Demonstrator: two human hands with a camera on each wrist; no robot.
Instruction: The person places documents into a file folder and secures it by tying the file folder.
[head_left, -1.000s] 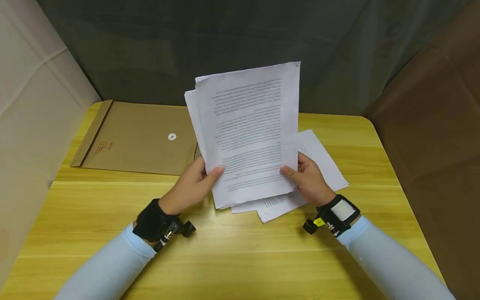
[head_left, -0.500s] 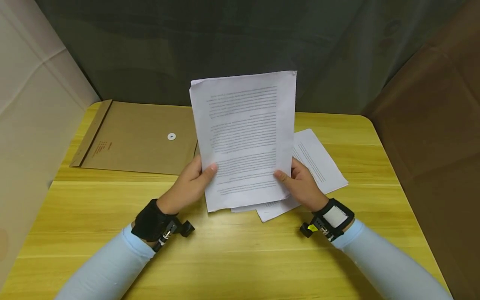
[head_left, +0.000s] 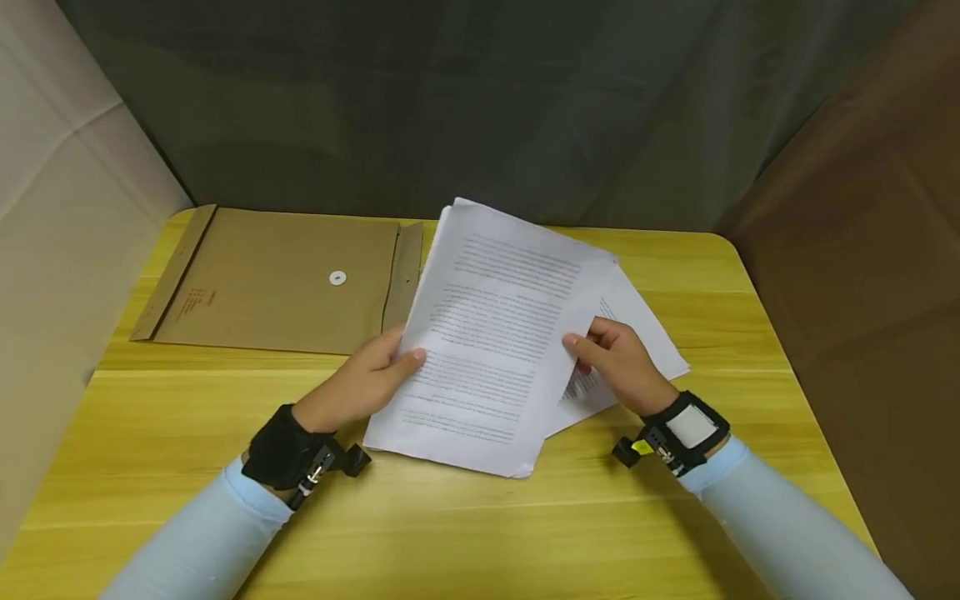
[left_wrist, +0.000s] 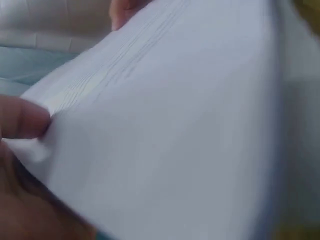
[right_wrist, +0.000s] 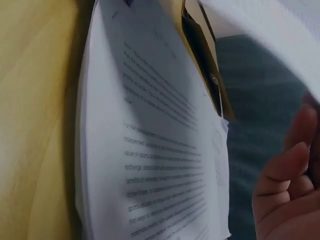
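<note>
Paper stack (head_left: 487, 333) now tipped down low over table (head_left: 225, 467), no longer upright. Left hand (head_left: 367, 383) pinches edge at 9 o'clock, right hand (head_left: 618, 362) at 3 o'clock. Looks squared, being laid down.

Both my forearms in pale blue sleeves reach forward, black bands at the wrists. My left hand (head_left: 367, 379) curls with its thumb pinching on top; my right hand (head_left: 618, 362) does likewise, fingers bent, thumb pointing inward.
</note>
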